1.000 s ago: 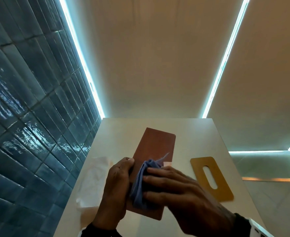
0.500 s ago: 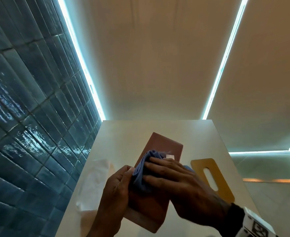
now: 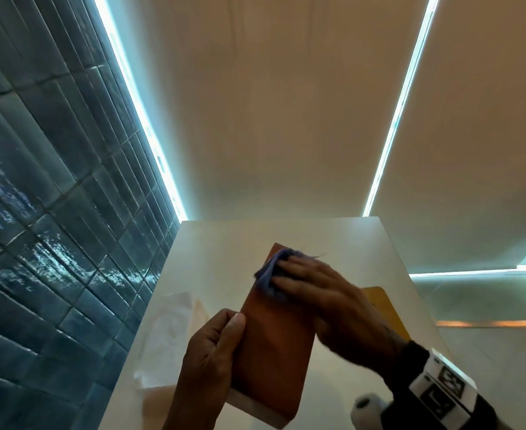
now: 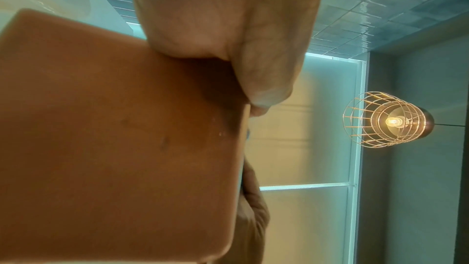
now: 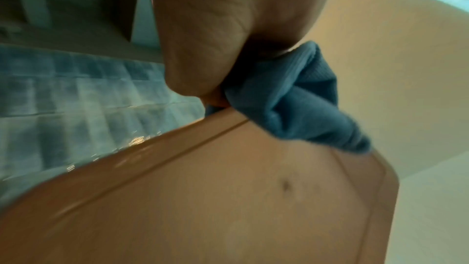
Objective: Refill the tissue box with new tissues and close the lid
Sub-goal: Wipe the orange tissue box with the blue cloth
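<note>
Brown tissue box [image 3: 274,336] up off the white counter [image 3: 348,249] in the head view, tilted, probably so every face can get wiped before refilling. Left hand [image 3: 207,364] clamped on its near left edge, thumb on top, steadying it. Right hand [image 3: 323,302] pressing a bunched blue cloth [image 3: 268,274] flat-fingered onto the far end of the box. Yellow lid [image 3: 385,308] with the slot mostly hidden behind that hand, lying on the counter just beside the box, parked there until closing time presumably. White pack of new tissues [image 3: 168,330] lying on the left by the blue tiled wall [image 3: 54,243], not in yet.

Left wrist view: mostly the box's brown face [image 4: 114,138], thumb [image 4: 253,67] pinned along its edge, fingers behind it. Caged pendant lamp [image 4: 388,121] glowing off to the side.

Right wrist view: blurry, cloth [image 5: 304,95] wadded under the palm against the box corner [image 5: 228,198]; can't tell how far the fingers curl here.
</note>
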Demonstrator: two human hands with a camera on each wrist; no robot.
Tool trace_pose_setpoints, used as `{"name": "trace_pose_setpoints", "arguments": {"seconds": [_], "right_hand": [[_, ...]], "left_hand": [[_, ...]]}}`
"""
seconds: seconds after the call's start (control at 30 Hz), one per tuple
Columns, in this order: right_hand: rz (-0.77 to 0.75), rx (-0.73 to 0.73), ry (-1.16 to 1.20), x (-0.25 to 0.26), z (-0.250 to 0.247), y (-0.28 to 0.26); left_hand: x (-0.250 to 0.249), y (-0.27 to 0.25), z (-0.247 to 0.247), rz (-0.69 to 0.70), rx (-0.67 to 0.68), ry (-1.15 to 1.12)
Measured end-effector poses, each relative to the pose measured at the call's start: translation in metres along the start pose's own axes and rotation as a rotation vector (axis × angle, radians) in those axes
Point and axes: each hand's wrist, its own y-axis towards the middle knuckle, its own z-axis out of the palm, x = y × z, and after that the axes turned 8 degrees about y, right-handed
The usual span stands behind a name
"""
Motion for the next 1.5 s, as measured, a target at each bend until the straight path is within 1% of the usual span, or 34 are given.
{"name": "trace_pose_setpoints", "arguments": {"seconds": [0.07, 0.1, 0.13, 0.2, 0.23, 0.3, 0.37, 0.4, 0.43, 0.5, 0.57, 0.63, 0.73, 0.77, 0.83, 0.87, 0.93, 1.0, 1.03, 1.1, 1.17, 1.2, 1.23, 1.27, 1.3, 1.33, 1.37, 1.4, 1.43, 1.47, 1.5], "right_hand": [[0.2, -0.165, 0.082, -0.014, -0.003, 0.004], [0.306, -0.256, 0.201, -0.019, -0.005, 0.004], [0.406, -0.357, 0.378, -0.021, -0.008, 0.001], [0.546, -0.58, 0.752, -0.021, -0.013, -0.006], [0.604, -0.669, 0.872, -0.019, -0.015, -0.01], [0.668, -0.769, 0.991, -0.015, -0.011, -0.02], [0.66, -0.831, 1.008, -0.01, -0.005, -0.028], [0.656, -0.858, 0.997, -0.01, -0.001, -0.031], [0.661, -0.878, 0.994, -0.008, 0.003, -0.034], [0.695, -0.899, 1.002, -0.007, 0.012, -0.038], [0.723, -0.888, 0.981, -0.006, 0.021, -0.042], [0.73, -0.873, 0.929, -0.005, 0.024, -0.046], [0.685, -0.857, 0.901, -0.003, 0.011, -0.048], [0.651, -0.827, 0.892, -0.002, 0.005, -0.047], [0.567, -0.712, 0.861, -0.001, -0.006, -0.042], [0.521, -0.621, 0.826, -0.001, -0.01, -0.038], [0.45, -0.419, 0.666, 0.0, -0.013, -0.03], [0.398, -0.26, 0.485, 0.005, -0.014, -0.024], [0.357, -0.194, 0.44, 0.009, -0.014, -0.023], [0.241, -0.065, 0.392, 0.021, -0.013, -0.023], [0.094, 0.046, 0.392, 0.036, -0.016, -0.021], [0.03, 0.087, 0.423, 0.041, -0.019, -0.021], [-0.007, 0.117, 0.448, 0.043, -0.021, -0.02], [-0.002, 0.12, 0.468, 0.041, -0.021, -0.02], [0.053, 0.091, 0.49, 0.035, -0.02, -0.021], [0.158, 0.032, 0.496, 0.028, -0.018, -0.021], [0.274, -0.033, 0.496, 0.022, -0.016, -0.02], [0.357, -0.065, 0.48, 0.018, -0.014, -0.02], [0.377, -0.048, 0.452, 0.018, -0.013, -0.019], [0.34, -0.003, 0.415, 0.022, -0.014, -0.018], [0.266, 0.042, 0.392, 0.028, -0.014, -0.018]], "left_hand": [[0.001, -0.003, 0.001, 0.022, 0.04, 0.017], [0.001, -0.005, 0.001, 0.031, 0.06, 0.002], [0.002, -0.007, -0.001, 0.04, 0.084, -0.026], [0.007, -0.011, -0.006, 0.061, 0.14, -0.08], [0.011, -0.011, -0.009, 0.073, 0.183, -0.096], [0.021, -0.011, -0.014, 0.095, 0.31, -0.134], [0.026, -0.01, -0.015, 0.085, 0.45, -0.185], [0.025, -0.009, -0.012, 0.089, 0.495, -0.188], [0.023, -0.009, -0.007, 0.105, 0.512, -0.159], [0.018, -0.008, 0.008, 0.117, 0.465, -0.087], [0.019, -0.008, 0.021, 0.094, 0.393, -0.06], [0.019, -0.01, 0.026, 0.083, 0.363, -0.047], [0.019, -0.009, 0.024, 0.06, 0.349, -0.071], [0.017, -0.009, 0.021, 0.047, 0.345, -0.101], [0.015, -0.009, 0.016, 0.082, 0.345, -0.103], [0.012, -0.01, 0.014, 0.114, 0.344, -0.097], [0.007, -0.012, 0.01, 0.171, 0.348, -0.116], [0.003, -0.012, 0.009, 0.222, 0.349, -0.096], [0.005, -0.011, 0.008, 0.222, 0.327, -0.065], [0.011, -0.009, 0.005, 0.138, 0.321, -0.029], [0.016, -0.006, 0.002, 0.062, 0.347, -0.06], [0.02, -0.006, -0.002, 0.1, 0.403, -0.019], [0.021, -0.012, -0.005, 0.18, 0.453, 0.095], [0.016, -0.015, -0.001, 0.205, 0.451, 0.065], [0.007, -0.018, -0.005, 0.253, 0.417, -0.012], [0.008, -0.02, -0.002, 0.38, 0.399, -0.02], [0.015, -0.018, 0.0, 0.374, 0.359, 0.017], [0.015, -0.016, 0.001, 0.268, 0.323, -0.151], [0.015, -0.014, 0.002, 0.235, 0.278, -0.224], [0.015, -0.013, 0.002, 0.25, 0.245, -0.245], [0.016, -0.012, 0.005, 0.288, 0.264, -0.244]]}}
